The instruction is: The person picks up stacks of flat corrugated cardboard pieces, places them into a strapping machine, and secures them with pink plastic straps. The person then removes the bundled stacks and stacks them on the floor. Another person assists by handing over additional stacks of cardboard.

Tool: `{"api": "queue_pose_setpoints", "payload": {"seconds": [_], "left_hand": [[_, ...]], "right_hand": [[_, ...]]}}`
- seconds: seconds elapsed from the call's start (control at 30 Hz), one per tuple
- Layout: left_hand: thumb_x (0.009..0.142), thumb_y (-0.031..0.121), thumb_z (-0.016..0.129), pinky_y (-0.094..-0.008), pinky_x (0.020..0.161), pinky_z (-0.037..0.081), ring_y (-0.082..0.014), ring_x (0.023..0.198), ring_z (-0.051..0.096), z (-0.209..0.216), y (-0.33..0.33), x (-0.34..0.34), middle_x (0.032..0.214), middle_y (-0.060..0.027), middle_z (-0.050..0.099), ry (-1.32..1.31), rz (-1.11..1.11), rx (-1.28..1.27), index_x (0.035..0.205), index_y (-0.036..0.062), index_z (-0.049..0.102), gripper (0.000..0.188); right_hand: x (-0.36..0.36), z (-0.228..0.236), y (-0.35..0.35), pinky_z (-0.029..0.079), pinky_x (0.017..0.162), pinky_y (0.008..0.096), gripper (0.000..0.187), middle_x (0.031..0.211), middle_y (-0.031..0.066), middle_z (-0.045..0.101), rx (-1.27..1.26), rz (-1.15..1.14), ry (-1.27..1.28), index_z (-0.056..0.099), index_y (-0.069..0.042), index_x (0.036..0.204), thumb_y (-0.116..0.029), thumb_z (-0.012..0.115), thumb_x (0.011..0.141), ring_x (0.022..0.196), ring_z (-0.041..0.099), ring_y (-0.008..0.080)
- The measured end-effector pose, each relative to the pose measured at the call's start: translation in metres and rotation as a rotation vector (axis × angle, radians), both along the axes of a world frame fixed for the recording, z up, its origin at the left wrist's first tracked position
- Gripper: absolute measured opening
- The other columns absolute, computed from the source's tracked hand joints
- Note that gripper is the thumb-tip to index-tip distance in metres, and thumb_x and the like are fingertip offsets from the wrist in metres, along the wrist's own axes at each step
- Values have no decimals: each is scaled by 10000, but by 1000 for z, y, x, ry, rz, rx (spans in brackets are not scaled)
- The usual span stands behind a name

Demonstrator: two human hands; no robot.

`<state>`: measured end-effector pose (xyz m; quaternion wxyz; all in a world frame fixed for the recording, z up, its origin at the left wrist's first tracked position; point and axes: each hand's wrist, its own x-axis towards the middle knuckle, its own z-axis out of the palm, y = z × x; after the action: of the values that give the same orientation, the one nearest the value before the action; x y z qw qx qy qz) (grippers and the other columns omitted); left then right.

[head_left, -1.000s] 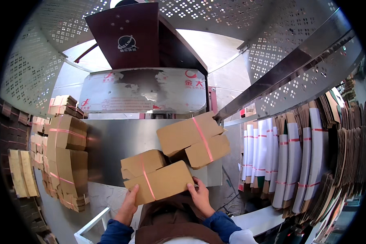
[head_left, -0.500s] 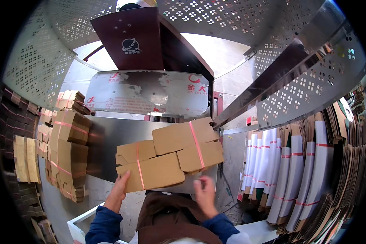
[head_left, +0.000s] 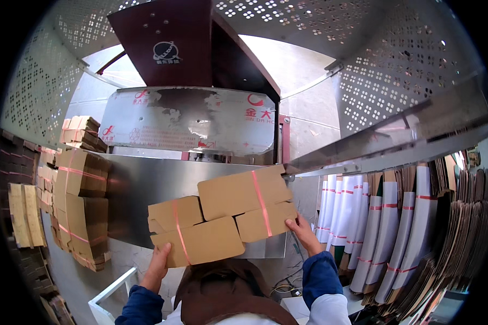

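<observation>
Flat folded brown cardboard boxes, strapped with two pink bands into one bundle (head_left: pixel 217 216), lie tilted over the near edge of a steel worktable (head_left: pixel 146 179). My left hand (head_left: pixel 158 264) grips the bundle's near left corner, thumb on top and fingers hidden beneath. At the right end, my right hand (head_left: pixel 305 232) is closed on the edge, with its thumb on the upper face. The far right corner of the bundle lies close to a metal bar at the table's side.
A dark red machine (head_left: pixel 162 46) with a steel cover plate (head_left: pixel 190 119) stands behind the table. Banded cardboard stacks (head_left: pixel 84 206) rise at the left. White and brown banded sheets (head_left: pixel 387 233) stand at the right. Perforated metal guards (head_left: pixel 387 70) curve around the machine.
My right hand has moved right and up and taken hold of the bundle's right end. The bundle has shifted slightly nearer to me; my left hand keeps its grip.
</observation>
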<state>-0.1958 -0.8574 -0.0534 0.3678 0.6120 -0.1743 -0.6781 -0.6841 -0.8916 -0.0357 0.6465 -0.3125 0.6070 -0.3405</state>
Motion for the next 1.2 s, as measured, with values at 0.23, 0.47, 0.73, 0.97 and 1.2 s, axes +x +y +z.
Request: {"api": "queue_pose_setpoints", "payload": {"seconds": [0.23,0.47,0.73,0.97,1.2], "left_hand": [[847,262,735,-362,1006,428,-218,1186,521,-2,-34,21,1298,-107,530,-112,-52,-58,1376,7,371,691],[878,229,695,-362,1001,434,-222,1188,521,-22,-117,48,1307,-105,524,-64,-59,-216,1396,23,351,654],[892,135,633,-351,983,442,-228,1160,533,-33,-207,27,1284,-104,534,-75,-108,-261,1396,8,368,583],[885,162,652,-343,965,454,-202,1129,549,-30,-237,19,1244,-96,562,-44,-180,-253,1359,-2,420,552],[875,168,679,-333,963,452,-184,1119,556,-29,-247,27,1229,-87,578,-76,-235,-344,1340,-6,448,547]], "right_hand": [[28,-8,4,356,1044,317,706,1329,98,513,-47,-130,15,350,6,1437,-320,659,892,1218,473,186],[63,-25,-57,376,1018,308,663,1307,109,520,-172,-257,-6,362,6,1422,-283,662,906,1194,489,178],[80,-54,-97,388,1006,306,701,1271,126,503,-251,-637,61,329,36,1352,-305,715,876,1158,500,187],[81,-58,-103,410,960,341,632,1194,127,512,-178,-710,225,367,23,1293,-282,723,869,1079,510,211],[100,31,-129,369,1017,461,421,1225,187,552,-869,-182,1138,526,-33,1208,-216,673,857,1126,522,344]]}}
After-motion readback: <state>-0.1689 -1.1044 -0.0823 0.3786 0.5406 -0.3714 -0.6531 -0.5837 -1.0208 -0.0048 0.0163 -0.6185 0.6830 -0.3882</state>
